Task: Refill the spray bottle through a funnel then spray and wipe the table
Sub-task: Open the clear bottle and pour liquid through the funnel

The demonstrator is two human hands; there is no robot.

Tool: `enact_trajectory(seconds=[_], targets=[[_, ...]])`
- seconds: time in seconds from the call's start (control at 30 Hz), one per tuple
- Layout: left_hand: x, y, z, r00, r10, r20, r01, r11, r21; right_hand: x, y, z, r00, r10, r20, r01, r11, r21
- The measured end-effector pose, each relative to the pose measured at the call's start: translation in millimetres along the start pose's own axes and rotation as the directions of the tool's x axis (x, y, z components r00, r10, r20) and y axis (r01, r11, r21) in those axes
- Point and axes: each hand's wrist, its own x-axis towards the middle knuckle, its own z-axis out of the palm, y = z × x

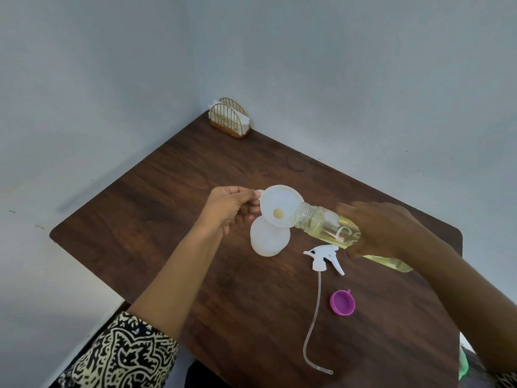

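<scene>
**Refill mouth at the funnel's right rim: the pour turns on that line**

Your spray bottle (pixel 269 243) stands upright near the middle of the table (pixel 156 197), neck open, with the funnel (pixel 279 204) seated in it. Your left hand (pixel 232 207) reaches in from the left side and pinches the funnel's tab and rim between thumb and fingers, steadying it. Your right hand (pixel 383 229) is wrapped round the body of the refill bottle (pixel 321 224), gripping it from above.

What matters is how the refill bottle lies. Its long axis runs from your right hand across toward the funnel, tipped close to level, open mouth leading. The mouth sits at the funnel's right rim; you cannot tell from here whether it touches. Yellow liquid lies along the bottle's lower side, and a small yellowish pool shows at the funnel's throat. So the pour looks to be under way, with spraying and wiping not yet begun.

The next move likely calls for lifting the base while keeping the mouth inside the rim. If it drifts right, liquid could land on the table. The funnel looks top-heavy on that narrow neck, so your left pinch counts.

The sprayer (pixel 324 257) lies just nearer you, its tube trailing toward the near edge. The cap (pixel 342 302) lies beside the tube. A napkin holder (pixel 229 119) stands at the far corner.
</scene>
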Motion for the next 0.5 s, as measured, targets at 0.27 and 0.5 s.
enact_trajectory(seconds=[0.27,0.5], targets=[[0.0,0.0,0.2,1.000,-0.002,-0.006,0.002,1.000,0.005,0.2,0.2,-1.9,1.000,-0.003,0.002,0.003,1.000,0.011],[0.1,-0.2,-0.2,1.000,-0.002,-0.002,0.002,1.000,0.006,0.0,-1.1,-4.0,1.000,-0.005,0.010,0.005,1.000,0.015]])
